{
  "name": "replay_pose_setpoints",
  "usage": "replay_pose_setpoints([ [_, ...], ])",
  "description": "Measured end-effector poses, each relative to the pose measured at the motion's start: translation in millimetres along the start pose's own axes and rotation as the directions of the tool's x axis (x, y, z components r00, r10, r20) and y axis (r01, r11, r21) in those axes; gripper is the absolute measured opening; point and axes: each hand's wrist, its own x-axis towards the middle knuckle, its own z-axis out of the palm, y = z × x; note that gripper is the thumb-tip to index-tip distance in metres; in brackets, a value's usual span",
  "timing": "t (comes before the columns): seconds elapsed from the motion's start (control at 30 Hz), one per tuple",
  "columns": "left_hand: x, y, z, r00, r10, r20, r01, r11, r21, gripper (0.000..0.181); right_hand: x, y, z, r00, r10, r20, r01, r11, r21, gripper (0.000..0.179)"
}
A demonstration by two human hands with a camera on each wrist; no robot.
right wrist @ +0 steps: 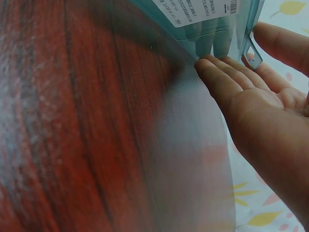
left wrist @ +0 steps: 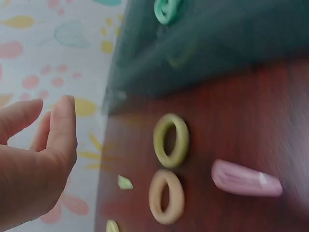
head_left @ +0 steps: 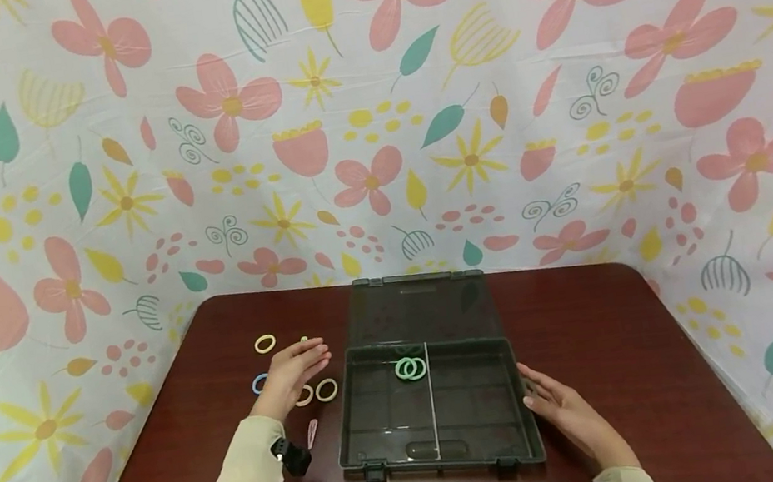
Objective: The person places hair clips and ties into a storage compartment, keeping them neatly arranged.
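Observation:
My left hand (head_left: 294, 375) hovers over the left side of the table, fingers extended and holding nothing. Around and below it lie ring-shaped hair ties: a yellow one (head_left: 264, 344), a partly covered blue one (head_left: 260, 384), a tan one (left wrist: 166, 196) and an olive-yellow one (head_left: 326, 390). A pink hair clip (head_left: 312, 433) lies nearer the front. Two overlapping green hair ties (head_left: 410, 369) rest in the left compartment of a dark see-through plastic box (head_left: 394, 433). Against the box's right wall, my right hand (head_left: 573, 414) rests with fairly straight fingers.
The box's lid (head_left: 419, 303) is folded back toward the patterned cloth (head_left: 366, 109) behind the table. A thin divider (head_left: 432, 402) splits the box in two. Beyond the left fingers, a small pale green piece (left wrist: 124, 182) lies on the dark red table (head_left: 582, 328).

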Motion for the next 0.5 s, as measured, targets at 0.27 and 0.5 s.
replay_pose_setpoints([
  [0.27, 1.1, -24.3, -28.6, 0.998, 0.019, -0.066, -0.011, 0.993, 0.114, 0.043, 0.0, 1, 0, 1.0, -0.002, -0.001, 0.002, 1.0, 0.001, 0.064],
  [0.5, 2.2, -44.0, -34.2, 0.997, 0.03, -0.072, -0.011, 0.965, 0.262, 0.04, -0.7, 0, 0, 1.0, -0.006, -0.005, 0.006, 1.0, -0.013, 0.064],
])
